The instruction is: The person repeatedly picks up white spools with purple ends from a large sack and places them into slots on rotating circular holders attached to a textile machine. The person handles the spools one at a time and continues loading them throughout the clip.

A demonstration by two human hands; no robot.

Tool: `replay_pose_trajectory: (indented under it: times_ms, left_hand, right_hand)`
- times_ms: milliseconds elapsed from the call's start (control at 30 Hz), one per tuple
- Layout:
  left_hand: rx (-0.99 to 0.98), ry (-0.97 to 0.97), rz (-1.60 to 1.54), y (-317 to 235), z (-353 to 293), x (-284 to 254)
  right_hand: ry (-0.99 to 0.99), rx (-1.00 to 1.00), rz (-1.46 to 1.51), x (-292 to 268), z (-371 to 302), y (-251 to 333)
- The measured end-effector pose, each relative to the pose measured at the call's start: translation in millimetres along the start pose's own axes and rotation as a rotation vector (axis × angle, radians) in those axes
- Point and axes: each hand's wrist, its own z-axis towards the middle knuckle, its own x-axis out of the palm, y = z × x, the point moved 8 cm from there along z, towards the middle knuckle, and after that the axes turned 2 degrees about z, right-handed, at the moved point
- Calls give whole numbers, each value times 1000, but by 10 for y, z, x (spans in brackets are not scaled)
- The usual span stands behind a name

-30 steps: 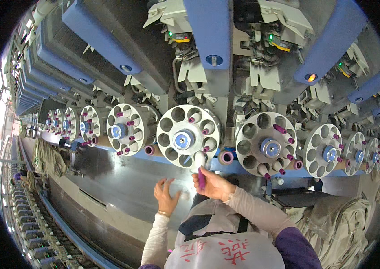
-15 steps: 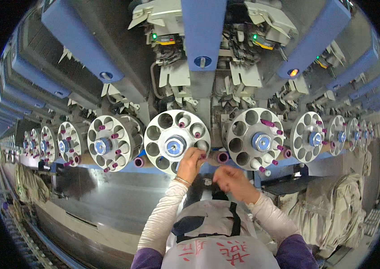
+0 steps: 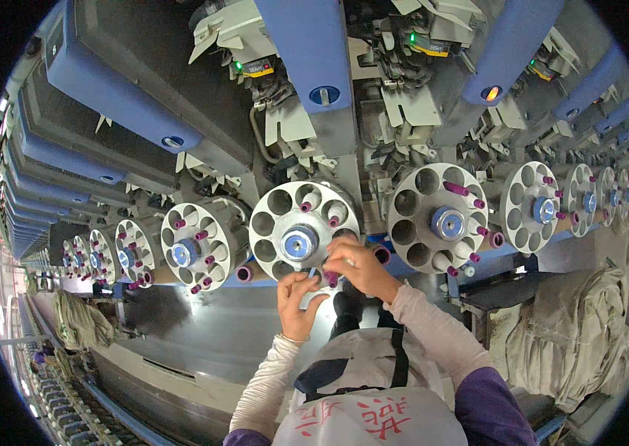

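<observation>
The round magazine (image 3: 264, 223) in front of me is a pale disc with a ring of holes and a blue hub (image 3: 299, 243). Two white yarn bobbins with maroon tips, one at its top (image 3: 312, 199) and one at its upper right (image 3: 336, 213), sit in holes. My right hand (image 3: 362, 269) is at the disc's lower right, fingertips pinched together just above another maroon bobbin tip (image 3: 331, 279); what they grip is too small to tell. Below the disc's lower rim, my left hand (image 3: 298, 303) has its thumb and fingers apart, close to that tip.
Similar magazines with bobbins stand in a row on both sides, such as one at left (image 3: 194, 245) and one at right (image 3: 439, 215). Brown tubes with maroon ends (image 3: 244, 274) lie between them. Blue machine arms (image 3: 307, 44) hang above. Beige cloth (image 3: 574, 334) is heaped at right.
My right hand has moved up and left to the disc's lower right. My left hand has come away from the bobbin there, downward and left, its fingers opening. The whole view has shifted slightly.
</observation>
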Motion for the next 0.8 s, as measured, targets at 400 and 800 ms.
replay_pose_trajectory:
  times_ms: [400,800]
  left_hand:
    - [-203,-396,-307,267,-378,-225]
    - [-346,-454,-339,431,-908,-584]
  right_hand:
    - [-51,271,-1286,-1881,-41,692]
    - [-28,220,-55,448,-308,-341]
